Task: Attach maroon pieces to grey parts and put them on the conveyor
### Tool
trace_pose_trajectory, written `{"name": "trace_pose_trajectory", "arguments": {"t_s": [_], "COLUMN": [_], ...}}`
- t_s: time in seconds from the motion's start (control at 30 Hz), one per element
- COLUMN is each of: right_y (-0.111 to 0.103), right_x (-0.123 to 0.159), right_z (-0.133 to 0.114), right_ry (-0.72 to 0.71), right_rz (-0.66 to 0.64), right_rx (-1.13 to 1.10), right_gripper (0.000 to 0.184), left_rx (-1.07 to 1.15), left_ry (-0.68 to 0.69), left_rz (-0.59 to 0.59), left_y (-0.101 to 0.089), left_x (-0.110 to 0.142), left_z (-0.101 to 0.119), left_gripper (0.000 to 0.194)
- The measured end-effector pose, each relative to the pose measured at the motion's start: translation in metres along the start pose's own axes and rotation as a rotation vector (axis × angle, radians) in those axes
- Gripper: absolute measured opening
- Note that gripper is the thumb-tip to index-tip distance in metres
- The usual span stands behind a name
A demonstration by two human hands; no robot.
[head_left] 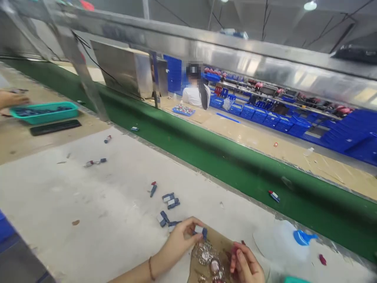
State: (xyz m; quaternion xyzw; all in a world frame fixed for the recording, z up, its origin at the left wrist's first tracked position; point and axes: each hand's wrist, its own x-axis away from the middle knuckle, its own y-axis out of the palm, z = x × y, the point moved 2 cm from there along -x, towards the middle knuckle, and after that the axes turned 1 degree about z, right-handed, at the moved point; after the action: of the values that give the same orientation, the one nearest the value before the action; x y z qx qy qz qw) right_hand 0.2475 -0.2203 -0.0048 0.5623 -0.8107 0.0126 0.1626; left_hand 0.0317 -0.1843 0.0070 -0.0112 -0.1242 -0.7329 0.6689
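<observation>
My left hand (179, 239) pinches a small blue-grey and white plastic part (200, 230) between thumb and fingertips. Below it lies a piece of brown cardboard (225, 238) with glossy, wet-looking blobs (204, 256) on it. Over the cardboard's right side, my right hand (249, 264) has thumb and fingers closed around something small and reddish, mostly hidden by the fingers. Several similar blue-grey and white parts (171, 201) lie on the white worktop just beyond my left hand. To the right of my right hand is a white bottle (278, 241) with a blue nozzle cap (303, 237).
A green conveyor belt (191, 151) runs beyond the worktop (97, 196), carrying a few small parts (274, 196). At left, another person's hand (13, 99) is by a teal tray (48, 116) and a black phone (55, 127). Across the belt sits a person (196, 94).
</observation>
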Motion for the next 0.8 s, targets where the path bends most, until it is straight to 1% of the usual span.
{"name": "trace_pose_trajectory", "arguments": {"t_s": [0.03,0.1,0.23,0.33,0.43,0.6,0.7,0.8], "right_y": [0.0,-0.001,-0.001,-0.002,-0.002,0.005,0.01,0.014], "right_x": [0.001,0.002,0.004,0.003,0.003,0.009,0.014,0.017], "right_z": [0.0,-0.001,0.001,0.006,0.007,-0.008,-0.019,-0.025], "right_ry": [0.004,0.009,0.029,0.04,0.049,0.095,0.074,0.058], "right_rz": [-0.007,-0.01,-0.013,-0.009,-0.008,-0.027,0.003,0.016], "right_rx": [0.01,0.016,0.025,0.035,0.029,0.032,0.014,0.021], "right_gripper": [0.044,0.045,0.045,0.045,0.045,0.048,0.049,0.049], "left_rx": [0.007,0.052,0.156,0.178,0.166,0.146,0.116,0.101], "left_ry": [-0.011,-0.049,-0.122,-0.163,-0.166,-0.224,-0.244,-0.227], "left_rz": [0.019,0.016,-0.081,-0.142,-0.143,-0.155,-0.163,-0.174], "left_y": [-0.002,-0.003,0.0,0.003,0.005,0.006,0.006,0.005], "left_x": [0.0,0.002,0.006,0.009,0.009,0.01,0.014,0.017], "left_z": [0.001,0.0,-0.002,-0.002,-0.004,-0.008,-0.005,-0.002], "left_gripper": [0.042,0.047,0.056,0.057,0.053,0.055,0.047,0.042]}}
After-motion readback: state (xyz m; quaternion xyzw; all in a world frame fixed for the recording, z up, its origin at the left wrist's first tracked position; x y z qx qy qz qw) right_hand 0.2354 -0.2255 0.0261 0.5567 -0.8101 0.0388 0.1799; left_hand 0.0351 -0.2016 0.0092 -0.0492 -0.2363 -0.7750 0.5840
